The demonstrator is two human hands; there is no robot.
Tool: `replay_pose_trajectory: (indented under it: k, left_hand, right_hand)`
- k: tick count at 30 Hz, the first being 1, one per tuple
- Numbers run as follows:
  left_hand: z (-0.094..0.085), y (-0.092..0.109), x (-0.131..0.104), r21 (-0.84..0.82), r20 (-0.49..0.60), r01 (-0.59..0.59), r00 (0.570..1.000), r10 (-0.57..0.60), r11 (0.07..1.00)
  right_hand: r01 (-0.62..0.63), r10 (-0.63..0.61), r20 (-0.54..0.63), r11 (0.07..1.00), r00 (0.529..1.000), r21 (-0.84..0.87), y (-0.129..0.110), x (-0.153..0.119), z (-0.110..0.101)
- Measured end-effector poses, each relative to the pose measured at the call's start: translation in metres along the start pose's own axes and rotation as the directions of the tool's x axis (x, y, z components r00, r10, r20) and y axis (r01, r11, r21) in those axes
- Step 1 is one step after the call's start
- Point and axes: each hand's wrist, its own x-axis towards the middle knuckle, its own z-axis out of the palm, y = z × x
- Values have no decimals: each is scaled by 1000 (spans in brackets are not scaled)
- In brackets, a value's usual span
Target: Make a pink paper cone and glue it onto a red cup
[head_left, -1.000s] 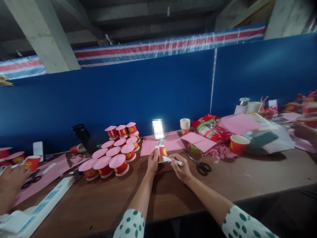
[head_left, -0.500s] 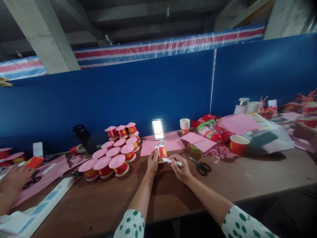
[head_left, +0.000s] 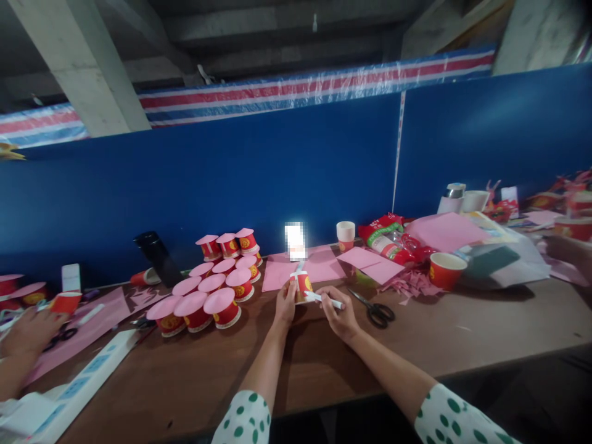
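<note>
In the middle of the table, my left hand is closed around the left side of a red paper cup with a yellow emblem. A white marker pen is pinched in my right hand, its tip end at the cup's lower right side; whether it touches cannot be made out. To the left stand several red cups topped with pink paper discs. Black-handled scissors lie just right of my right hand. Pink paper sheets lie behind the cup, in front of a bright pixelated patch.
A co-worker's hand holds a red cup at far left, near a long white power strip. A black bottle leans at back left. Beyond the scissors are pink scraps, a red cup and a snack bag.
The marker and my right hand have shifted very slightly at the cup. At far left the co-worker's hand has moved a little with its cup.
</note>
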Motion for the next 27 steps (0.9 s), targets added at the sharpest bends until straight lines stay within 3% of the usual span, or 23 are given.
replay_pose_trajectory:
  k: [11,16,27]
  left_hand:
    - [0,2,-1,17,-16,-18,1000,18,1000]
    - [2,4,-2,-11,-27,6,1000,-6,1000]
    - [1,2,-1,-48,-5,19,1000,-19,999]
  right_hand:
    - [-14,12,34,999,999,53,0,-1,0]
    - [-36,38,-11,991,999,131,5,-1,1]
    - [-20,19,7,999,1000,40,1,-1,2]
